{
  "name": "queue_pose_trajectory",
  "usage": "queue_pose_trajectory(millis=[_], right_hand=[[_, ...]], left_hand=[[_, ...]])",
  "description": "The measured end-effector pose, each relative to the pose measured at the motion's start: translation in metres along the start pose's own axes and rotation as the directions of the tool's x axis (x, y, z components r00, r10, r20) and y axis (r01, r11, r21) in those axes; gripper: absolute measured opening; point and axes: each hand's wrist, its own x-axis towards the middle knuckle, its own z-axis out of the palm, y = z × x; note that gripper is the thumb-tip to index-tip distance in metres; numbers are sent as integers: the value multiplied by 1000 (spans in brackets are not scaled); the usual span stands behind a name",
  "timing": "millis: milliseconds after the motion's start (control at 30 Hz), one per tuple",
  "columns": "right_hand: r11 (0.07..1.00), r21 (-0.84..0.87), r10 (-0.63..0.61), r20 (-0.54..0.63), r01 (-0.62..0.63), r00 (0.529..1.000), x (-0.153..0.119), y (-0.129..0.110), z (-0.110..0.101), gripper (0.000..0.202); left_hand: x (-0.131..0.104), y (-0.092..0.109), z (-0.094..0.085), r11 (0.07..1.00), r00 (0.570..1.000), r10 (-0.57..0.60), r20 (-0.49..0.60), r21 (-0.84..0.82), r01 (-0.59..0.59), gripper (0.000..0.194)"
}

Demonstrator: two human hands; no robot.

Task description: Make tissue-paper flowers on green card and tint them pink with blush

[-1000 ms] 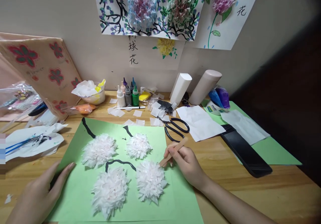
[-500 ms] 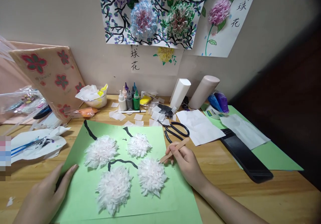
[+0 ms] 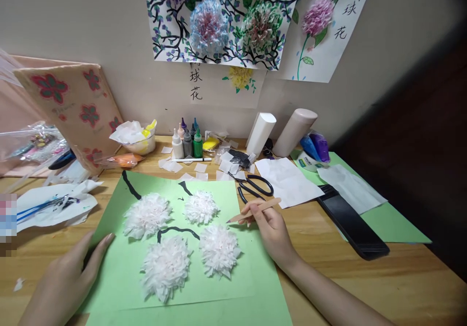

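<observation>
My right hand point(image 3: 268, 224) pinches a wooden craft stick point(image 3: 251, 211) near its middle. The stick's dark tip points left, just above the lower-right white tissue-paper flower point(image 3: 220, 251). My left hand point(image 3: 75, 272) grips the left edge of a green paper sheet point(image 3: 120, 267), thumb on top, other fingers partly hidden. On the sheet are more white flowers: an upper-left one point(image 3: 148, 215), an upper-right one point(image 3: 201, 207) and a lower-left one point(image 3: 166, 267). Black clay strips run beside them, among them a curved strip point(image 3: 178, 229) between the two lower flowers.
Black-handled scissors point(image 3: 255, 186) lie behind my right hand, beside white paper point(image 3: 288, 182) and a black phone-like slab point(image 3: 353, 224). Small paint bottles point(image 3: 188, 143) and paper squares point(image 3: 200, 168) sit at the back. A stained paper with brushes point(image 3: 54, 204) lies at left.
My right hand has tilted the craft stick flatter, and its tip has moved slightly up and left of the lower-right flower. My left hand keeps its hold on the sheet.
</observation>
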Motion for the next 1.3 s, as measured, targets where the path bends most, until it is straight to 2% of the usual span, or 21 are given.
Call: queue_pose_trajectory(millis=[100, 200, 300, 467, 567, 700, 800, 900, 967, 1033, 1100, 1133, 1200, 1300], right_hand=[[999, -32, 42, 47, -41, 998, 1, 0, 0, 35], [997, -40, 66, 89, -62, 994, 2, -1, 0, 35], [998, -25, 66, 94, -64, 993, 3, 0, 0, 36], [999, 5, 53, 21, -53, 998, 5, 1, -1, 36], [996, -24, 88, 93, -86, 992, 5, 1, -2, 38], [994, -58, 95, 146, -88, 985, 3, 1, -1, 35], [997, -66, 50, 76, -45, 996, -1, 2, -2, 33], [986, -148, -84, -59, 74, 995, -1, 4, -6, 29], [915, -334, -249, -25, 227, 968, 3, 6, -12, 23], [734, -526, -392, 189, 430, 900, 10, 8, -20, 19], [555, -608, -408, 395, 568, 823, 18, 11, -28, 23], [488, -635, -393, 452, 599, 801, 22, 13, -30, 26], [388, -686, -364, 499, 615, 786, 27, 13, -33, 31], [321, -720, -387, 493, 615, 779, 30, 3, -27, 38]], left_hand=[[0, 11, -10, 1000, 994, -13, 107, -9, 14, 30], [-1, 20, -18, 1000, 990, -6, 144, -25, 9, 31], [-2, 25, -22, 1000, 989, 22, 146, -21, -19, 30], [-4, 28, -24, 1000, 990, 31, 137, -4, -31, 27], [-5, 31, -25, 999, 989, 34, 144, -13, -33, 27], [-6, 33, -25, 998, 995, 44, 87, -47, -40, 29], [-8, 32, -23, 993, 996, 55, 74, -104, -48, 31], [-9, 30, -21, 981, 996, 44, 75, -191, -29, 32], [-9, 29, -20, 962, 996, 36, 78, -271, -14, 33], [-10, 27, -21, 940, 996, 32, 89, -341, 0, 33], [-10, 26, -22, 920, 994, 35, 103, -393, 9, 33], [-11, 26, -22, 911, 993, 39, 110, -413, 10, 33], [-11, 25, -23, 893, 991, 50, 122, -451, 10, 33], [-11, 24, -23, 865, 989, 67, 130, -502, 7, 35]])
